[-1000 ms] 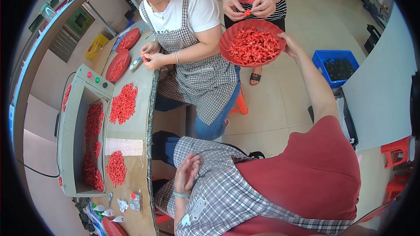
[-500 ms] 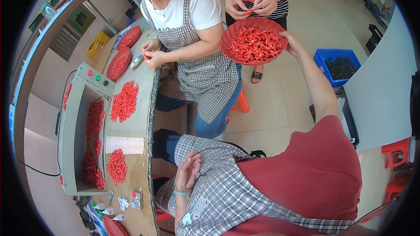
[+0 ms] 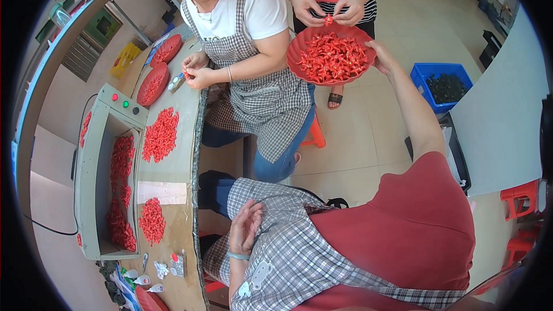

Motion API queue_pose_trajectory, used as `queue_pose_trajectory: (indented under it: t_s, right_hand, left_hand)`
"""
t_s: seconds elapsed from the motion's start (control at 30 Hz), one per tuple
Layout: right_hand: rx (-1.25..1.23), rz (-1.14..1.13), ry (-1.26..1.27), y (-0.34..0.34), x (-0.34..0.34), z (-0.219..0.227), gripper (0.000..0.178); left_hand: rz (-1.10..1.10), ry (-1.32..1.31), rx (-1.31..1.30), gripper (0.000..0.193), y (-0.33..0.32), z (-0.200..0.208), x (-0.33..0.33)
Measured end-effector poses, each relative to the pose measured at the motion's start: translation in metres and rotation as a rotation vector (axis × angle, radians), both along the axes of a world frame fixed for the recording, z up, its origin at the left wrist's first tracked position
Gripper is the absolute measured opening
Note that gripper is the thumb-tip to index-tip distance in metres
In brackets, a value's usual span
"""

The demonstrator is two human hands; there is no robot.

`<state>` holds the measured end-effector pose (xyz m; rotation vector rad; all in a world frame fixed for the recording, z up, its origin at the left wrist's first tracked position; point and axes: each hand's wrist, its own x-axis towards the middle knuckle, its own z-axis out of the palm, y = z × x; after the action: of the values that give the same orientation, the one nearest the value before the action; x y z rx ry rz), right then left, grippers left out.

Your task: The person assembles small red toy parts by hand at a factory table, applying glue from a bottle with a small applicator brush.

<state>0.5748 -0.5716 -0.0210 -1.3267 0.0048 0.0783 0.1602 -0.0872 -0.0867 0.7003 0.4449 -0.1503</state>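
Head view: our right hand (image 3: 381, 59) pinches a red bowl (image 3: 296, 62) at two o'clock; our left hand (image 3: 246, 226), loosely spread, sits toward seven.

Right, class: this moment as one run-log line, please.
right hand: holds red bowl by rim | left hand: empty, by checked apron | bowl: heaped with red pieces | table: red heaps beside grey box

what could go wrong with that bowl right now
The red bowl is gripped at one side by the right hand, with the left hand away from it, so it might tip and spill its red pieces onto the floor.
The co-worker's hands are close above the far rim and could knock it.
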Motion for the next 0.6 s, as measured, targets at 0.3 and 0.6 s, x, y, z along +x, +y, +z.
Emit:
queue_pose_trajectory:
  t_s: [0.3,0.6]
  right_hand:
    - [-0.034,0.049,0.001,-0.006,0.009,-0.008,0.033]
    - [-0.079,0.051,0.005,0.002,-0.002,0.001,0.039]
  left_hand:
    - [0.008,0.016,0.005,0.038,-0.002,0.001,0.002]
    - [0.019,0.022,0.012,0.038,-0.002,0.002,0.001]
